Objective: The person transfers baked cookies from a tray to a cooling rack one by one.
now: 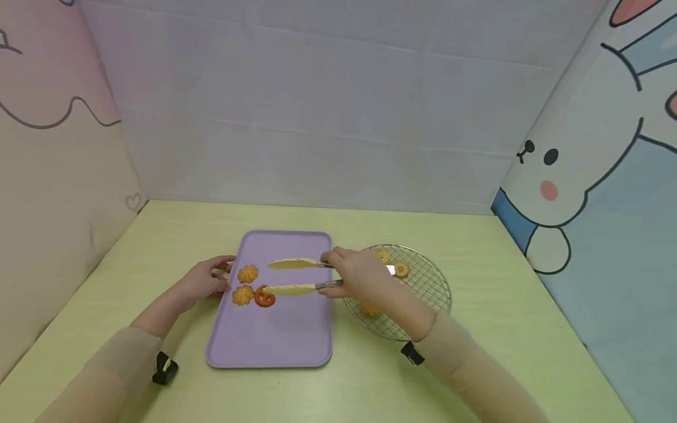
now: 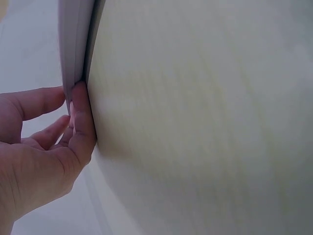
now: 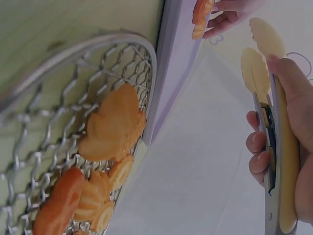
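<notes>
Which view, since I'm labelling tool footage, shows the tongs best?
Right wrist view: the tongs look largest, with both tips and much handle visible. The head view shows both tips over the purple tray, but the right hand mostly hides the handle. The left wrist view shows no tongs.

Left hand (image 1: 203, 282) pinches while right hand (image 1: 362, 275) grips.

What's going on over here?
Someone's right hand holds yellow-tipped tongs, their tips apart above a purple tray. The left hand pinches the tray's left edge. Two flower-shaped cookies and a pretzel lie on the tray; more cookies sit on the round wire rack.
</notes>
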Available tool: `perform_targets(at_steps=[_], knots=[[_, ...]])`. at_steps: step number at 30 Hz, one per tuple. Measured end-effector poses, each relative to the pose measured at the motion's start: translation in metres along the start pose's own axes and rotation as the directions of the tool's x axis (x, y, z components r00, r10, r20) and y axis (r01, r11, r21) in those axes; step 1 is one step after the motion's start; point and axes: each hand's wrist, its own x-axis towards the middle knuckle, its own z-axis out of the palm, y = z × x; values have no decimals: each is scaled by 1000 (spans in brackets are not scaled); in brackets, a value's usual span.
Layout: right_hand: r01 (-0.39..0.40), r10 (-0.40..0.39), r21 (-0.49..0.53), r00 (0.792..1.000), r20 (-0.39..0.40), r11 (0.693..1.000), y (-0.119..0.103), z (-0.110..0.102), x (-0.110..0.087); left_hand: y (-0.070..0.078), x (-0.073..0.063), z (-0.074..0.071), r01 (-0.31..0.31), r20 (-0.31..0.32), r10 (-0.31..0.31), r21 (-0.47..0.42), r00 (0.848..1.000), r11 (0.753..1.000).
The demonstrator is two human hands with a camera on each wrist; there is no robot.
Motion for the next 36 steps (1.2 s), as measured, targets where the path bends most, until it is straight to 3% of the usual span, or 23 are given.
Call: perform_targets(at_steps=[8,18,26,36], knots=[[-127,125,8,983,136,992,-16,11,8,-1,2,-1,12,11,-12,-4,1000,1000],[-152,152,-18,959,241,988,-27,29,13,1,2,0,21,18,-21,-1,1000,1000],[-179,173,-4,946,276,984,-33,37,15,2,1,0,12,14,-12,0,1000,1000],[-182,172,6,944,281,983,-39,40,16,1,1,-1,-1,15,1,-6,1000,1000]])
